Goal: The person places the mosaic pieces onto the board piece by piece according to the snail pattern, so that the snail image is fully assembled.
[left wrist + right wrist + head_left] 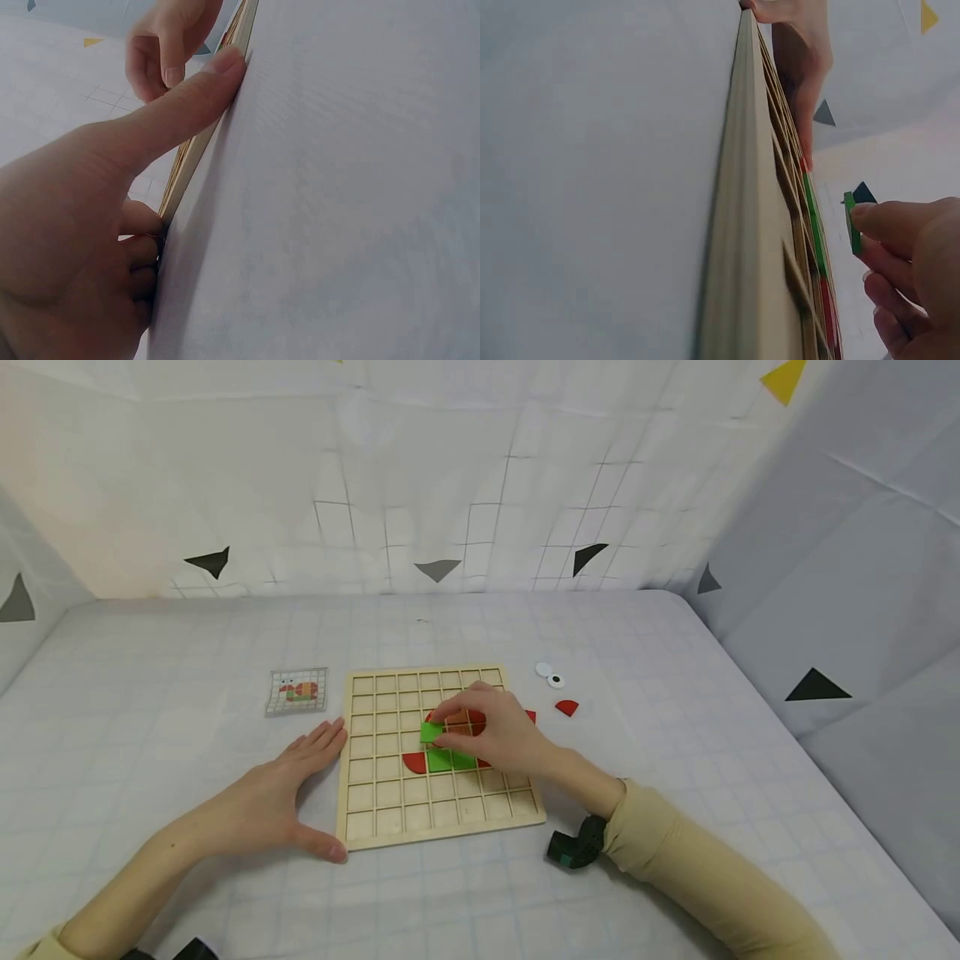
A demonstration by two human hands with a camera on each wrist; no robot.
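Note:
A wooden grid board (382,818) lies flat on the table, with red, green and orange-brown tiles set in several of its cells. Between thumb and fingertips my right hand (498,731) pinches a green square tile (431,732), held above the board; the right wrist view shows this green tile (853,223) edge-on. Part of the tile pattern is hidden under that hand. My left hand (277,797) rests along the board's left edge with thumb and fingers spread, touching the frame. A red quarter-round tile (414,762) sits left of two green tiles (452,761) in the board.
A small picture card (297,691) with a coloured figure on a grid lies left of the board. To the right are a loose red quarter-round tile (567,707), a white disc (543,669) and an eye disc (556,681). White cloth walls (450,468) stand behind.

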